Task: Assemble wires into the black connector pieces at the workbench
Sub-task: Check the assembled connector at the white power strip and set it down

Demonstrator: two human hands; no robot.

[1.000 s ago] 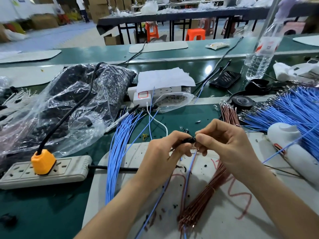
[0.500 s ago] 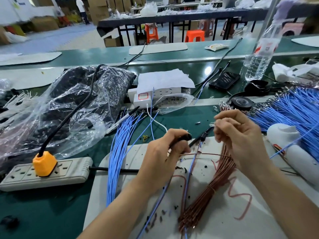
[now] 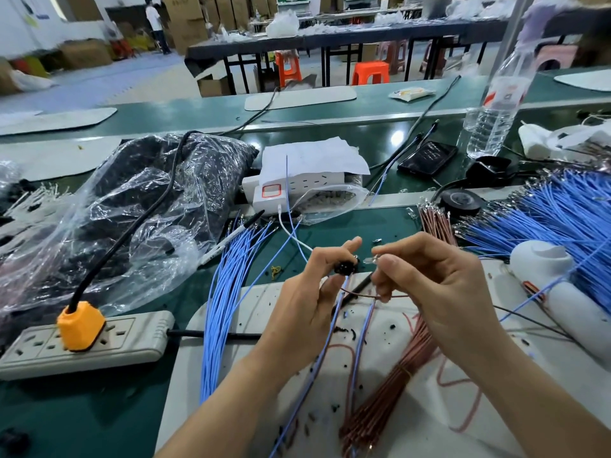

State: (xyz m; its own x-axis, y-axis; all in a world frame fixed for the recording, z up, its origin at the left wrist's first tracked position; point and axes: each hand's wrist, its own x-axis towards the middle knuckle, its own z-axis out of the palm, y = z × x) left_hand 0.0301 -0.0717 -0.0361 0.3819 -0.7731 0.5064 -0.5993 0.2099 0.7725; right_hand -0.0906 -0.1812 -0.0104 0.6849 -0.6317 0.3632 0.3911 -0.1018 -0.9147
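My left hand [image 3: 310, 292] pinches a small black connector piece [image 3: 345, 268] between thumb and fingers, with blue wires hanging down from it. My right hand [image 3: 433, 285] pinches the metal terminal end of a single brown wire [image 3: 360, 295], its tip held just right of the connector; the wire loops below my fingers. A bundle of brown wires [image 3: 390, 391] lies on the white mat [image 3: 231, 342] under my hands. A bundle of blue wires [image 3: 224, 292] lies to the left of the hands.
A large fan of blue wires [image 3: 545, 219] spreads at right beside a white tool [image 3: 562, 292]. A power strip [image 3: 132, 338] with an orange plug [image 3: 81, 325] sits at left, a plastic bag [image 3: 115, 209] behind it. A water bottle [image 3: 492, 114], phone [image 3: 428, 157] and tape roll [image 3: 461, 201] stand beyond.
My right hand drew a single brown wire off the bundle and carried its end in toward the connector. My left hand turned the connector so that its face points right.
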